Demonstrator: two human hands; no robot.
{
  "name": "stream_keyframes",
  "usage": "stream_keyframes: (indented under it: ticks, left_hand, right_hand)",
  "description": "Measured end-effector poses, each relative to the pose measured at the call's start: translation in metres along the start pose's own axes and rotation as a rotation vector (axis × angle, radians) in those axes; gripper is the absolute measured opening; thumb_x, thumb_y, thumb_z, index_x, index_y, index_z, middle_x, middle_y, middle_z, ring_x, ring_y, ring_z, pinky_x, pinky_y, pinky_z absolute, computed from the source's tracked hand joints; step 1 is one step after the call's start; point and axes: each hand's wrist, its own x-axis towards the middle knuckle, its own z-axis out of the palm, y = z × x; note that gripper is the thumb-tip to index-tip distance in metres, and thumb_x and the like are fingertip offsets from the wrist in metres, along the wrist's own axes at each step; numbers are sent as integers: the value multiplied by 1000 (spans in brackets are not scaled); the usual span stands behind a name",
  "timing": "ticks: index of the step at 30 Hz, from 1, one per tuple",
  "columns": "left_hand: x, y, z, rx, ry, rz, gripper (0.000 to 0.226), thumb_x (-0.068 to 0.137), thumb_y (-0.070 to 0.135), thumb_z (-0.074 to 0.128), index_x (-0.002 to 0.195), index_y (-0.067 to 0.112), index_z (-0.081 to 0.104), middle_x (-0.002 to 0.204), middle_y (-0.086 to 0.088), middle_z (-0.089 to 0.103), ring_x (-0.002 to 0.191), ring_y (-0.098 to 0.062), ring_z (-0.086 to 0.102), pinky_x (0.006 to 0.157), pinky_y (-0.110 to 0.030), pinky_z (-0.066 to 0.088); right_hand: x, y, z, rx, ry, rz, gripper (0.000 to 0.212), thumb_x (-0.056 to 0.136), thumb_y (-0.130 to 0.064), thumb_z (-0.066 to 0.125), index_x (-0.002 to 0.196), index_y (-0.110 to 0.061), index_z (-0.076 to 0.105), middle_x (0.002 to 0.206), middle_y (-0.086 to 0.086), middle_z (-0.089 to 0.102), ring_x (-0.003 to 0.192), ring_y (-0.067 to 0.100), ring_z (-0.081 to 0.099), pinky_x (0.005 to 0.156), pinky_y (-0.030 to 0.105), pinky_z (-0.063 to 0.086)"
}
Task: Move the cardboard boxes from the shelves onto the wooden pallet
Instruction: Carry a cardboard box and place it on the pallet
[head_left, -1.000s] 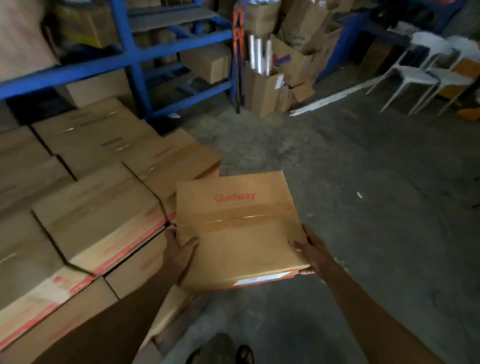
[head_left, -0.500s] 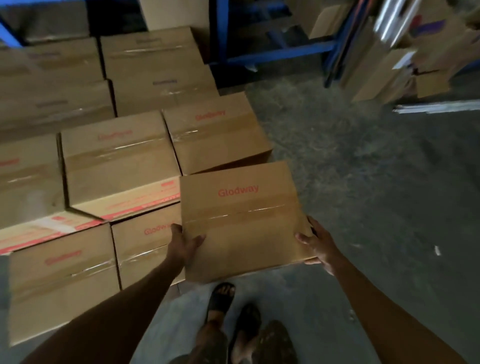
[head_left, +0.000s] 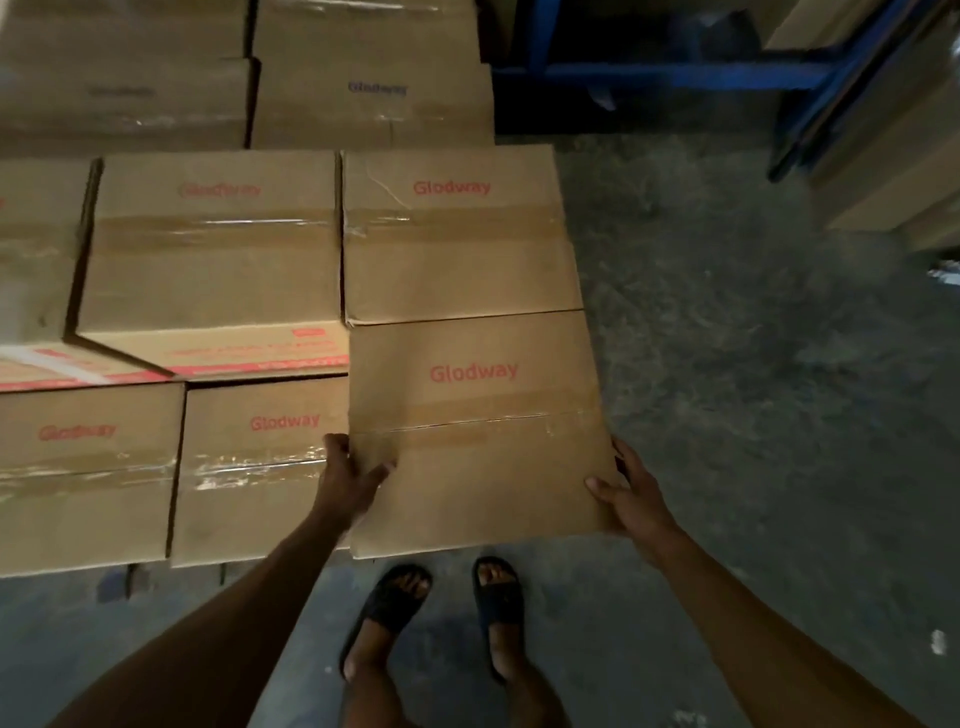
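I hold a taped brown cardboard box (head_left: 478, 431) printed "Glodway" in front of me, at the right end of the front row of stacked boxes. My left hand (head_left: 350, 480) grips its left side with the thumb on top. My right hand (head_left: 631, 493) grips its right near corner. Its far edge meets another Glodway box (head_left: 457, 234) behind it. A lower box (head_left: 260, 467) stands to its left. The pallet beneath the stack is hidden except for a dark gap at the bottom.
Several more boxes (head_left: 208, 249) fill the stack to the left and back. A blue shelf frame (head_left: 675, 73) stands at the back right, with cardboard (head_left: 893, 145) leaning beside it. Grey concrete floor (head_left: 753, 389) lies to the right. My sandalled feet (head_left: 441, 618) are below the box.
I have stepped closer to the stack and the view has tilted down. The held box has moved forward until its far edge meets the box behind it.
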Motion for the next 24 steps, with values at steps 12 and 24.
stream_keyframes:
  ticks: [12, 24]
  left_hand:
    - [-24, 10, -6, 250, 83, -54, 91, 81, 27, 75, 151, 10, 19, 150, -20, 37, 135, -40, 39, 108, -54, 36]
    - [-161, 36, -133, 1, 171, -14, 68, 91, 24, 64, 147, 7, 29, 128, -24, 59, 120, -35, 54, 101, -37, 39]
  right_hand:
    - [2, -16, -6, -679, -61, 44, 94, 84, -48, 64, 152, -37, -1, 153, 5, 33, 137, 34, 36, 110, 48, 33]
    - [-102, -162, 91, -712, -369, -502, 80, 91, -43, 59, 153, -31, 11, 155, -2, 26, 139, 19, 35, 113, 34, 32]
